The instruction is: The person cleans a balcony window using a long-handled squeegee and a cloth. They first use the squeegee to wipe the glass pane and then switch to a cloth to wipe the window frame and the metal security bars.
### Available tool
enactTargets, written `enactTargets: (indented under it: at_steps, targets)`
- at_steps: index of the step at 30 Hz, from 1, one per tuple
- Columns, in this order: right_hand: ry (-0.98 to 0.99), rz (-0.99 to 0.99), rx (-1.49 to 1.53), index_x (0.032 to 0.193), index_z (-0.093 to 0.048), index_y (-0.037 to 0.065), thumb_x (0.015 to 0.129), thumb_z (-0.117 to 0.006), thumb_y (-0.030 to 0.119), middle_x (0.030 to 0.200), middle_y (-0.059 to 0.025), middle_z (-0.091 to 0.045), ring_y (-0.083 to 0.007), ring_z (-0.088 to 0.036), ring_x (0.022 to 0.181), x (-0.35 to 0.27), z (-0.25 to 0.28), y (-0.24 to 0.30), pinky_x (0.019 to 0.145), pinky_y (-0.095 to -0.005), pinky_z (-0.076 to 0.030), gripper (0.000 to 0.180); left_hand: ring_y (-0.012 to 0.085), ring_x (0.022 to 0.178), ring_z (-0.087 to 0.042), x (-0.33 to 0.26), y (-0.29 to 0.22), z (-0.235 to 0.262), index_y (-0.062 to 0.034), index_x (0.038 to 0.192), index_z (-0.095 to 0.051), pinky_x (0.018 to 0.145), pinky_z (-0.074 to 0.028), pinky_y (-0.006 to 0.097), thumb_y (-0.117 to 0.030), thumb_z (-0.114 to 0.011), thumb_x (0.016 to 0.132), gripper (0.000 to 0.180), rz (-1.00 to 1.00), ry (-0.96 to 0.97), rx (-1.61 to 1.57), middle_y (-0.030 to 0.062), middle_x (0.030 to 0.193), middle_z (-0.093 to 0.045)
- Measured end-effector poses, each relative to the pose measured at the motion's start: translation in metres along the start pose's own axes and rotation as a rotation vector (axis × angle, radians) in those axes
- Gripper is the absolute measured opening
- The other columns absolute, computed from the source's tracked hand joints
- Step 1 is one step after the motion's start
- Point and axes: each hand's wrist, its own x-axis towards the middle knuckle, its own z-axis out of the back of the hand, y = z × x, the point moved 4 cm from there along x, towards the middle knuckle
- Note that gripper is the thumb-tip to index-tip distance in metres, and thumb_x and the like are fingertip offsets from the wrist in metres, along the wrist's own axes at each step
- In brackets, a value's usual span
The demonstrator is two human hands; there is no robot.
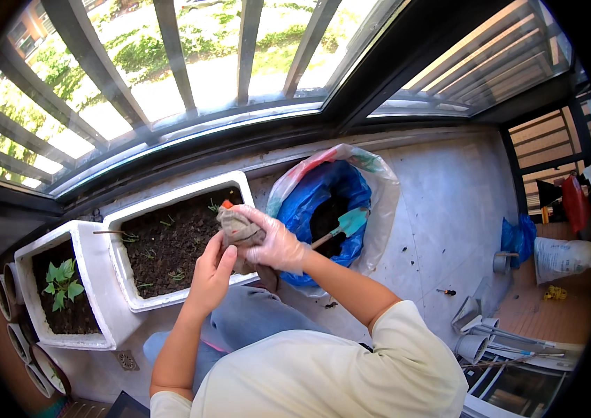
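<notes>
A crumpled grey cloth (238,228) is held up in front of me, over the right end of the long white planter box (125,270). My right hand (278,245), in a clear plastic glove, wraps round its right side. Bare, my left hand (210,273) grips its lower left edge with thumb and fingers. A small orange bit (226,204) shows at the cloth's top; whether it belongs to the cloth I cannot tell. Dark soil (170,254) with several small green sprouts fills the planter.
Right of the planter, a blue-lined plastic bag (292,198) holds soil and a teal trowel (352,221). A white foam box (100,279) with a leafy plant (63,284) stands left, beside several pots (48,366). A screwdriver-like tool (447,292) lies on the tiled floor (442,202). Barred windows run behind.
</notes>
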Motion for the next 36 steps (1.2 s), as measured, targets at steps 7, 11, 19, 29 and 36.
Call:
enactTargets:
  at_steps: [7, 11, 19, 29, 36]
  targets:
    - [-1.015, 0.042, 0.303, 0.117, -0.042, 0.003, 0.072, -0.070, 0.012, 0.103, -0.0082, -0.055, -0.0194, -0.055, 0.091, 0.042, 0.203, -0.035, 0.080, -0.0328, -0.046, 0.054, 0.0171, 0.108, -0.049, -0.011, 0.011, 0.039, -0.0009, 0.113, -0.051, 0.089, -0.041, 0.030, -0.004, -0.056, 0.082, 0.032, 0.016, -0.141, 0.099, 0.0102, 0.119, -0.050]
    - [-1.469, 0.749, -0.573, 0.122, -0.040, 0.001, 0.068, -0.073, 0.009, 0.111, -0.0132, -0.052, -0.0212, -0.052, 0.100, 0.060, 0.256, 0.058, 0.088, -0.0300, -0.041, 0.064, 0.0148, 0.100, -0.052, -0.046, 0.058, 0.077, -0.0003, 0.110, -0.052, 0.086, -0.042, 0.027, -0.005, -0.055, 0.083, 0.028, 0.222, -0.151, 0.208, 0.0070, 0.106, -0.055]
    - [-1.698, 0.541, -0.876, 0.122, -0.041, 0.008, 0.069, -0.067, 0.007, 0.118, -0.0203, -0.046, -0.0378, -0.048, 0.106, 0.113, 0.252, 0.058, 0.089, -0.0379, -0.041, 0.059, 0.0143, 0.097, -0.053, -0.126, 0.105, 0.104, 0.0005, 0.108, -0.052, 0.086, -0.041, 0.026, -0.002, -0.052, 0.084, 0.024, 0.485, -0.304, 0.082, 0.0075, 0.105, -0.055]
    - [-1.037, -0.305, 0.787, 0.093, -0.059, 0.008, 0.074, -0.062, 0.023, 0.096, -0.0104, -0.060, -0.0244, -0.060, 0.079, 0.170, 0.242, -0.136, 0.073, -0.0396, -0.050, 0.024, 0.0164, 0.100, -0.053, -0.140, 0.082, 0.099, 0.0016, 0.109, -0.049, 0.086, -0.042, 0.027, -0.001, -0.050, 0.085, 0.024, 0.586, -0.399, -0.065, 0.0095, 0.109, -0.055]
    - [-0.201, -0.244, 1.021, 0.106, -0.054, 0.002, 0.088, -0.042, 0.023, 0.102, -0.0205, -0.058, -0.0319, -0.058, 0.093, 0.158, 0.124, -0.110, 0.084, -0.0419, -0.047, 0.031, 0.0145, 0.096, -0.055, -0.128, 0.069, 0.135, 0.0022, 0.103, -0.054, 0.085, -0.042, 0.026, -0.002, -0.049, 0.086, 0.018, 0.436, -0.453, 0.059, 0.0083, 0.100, -0.058]
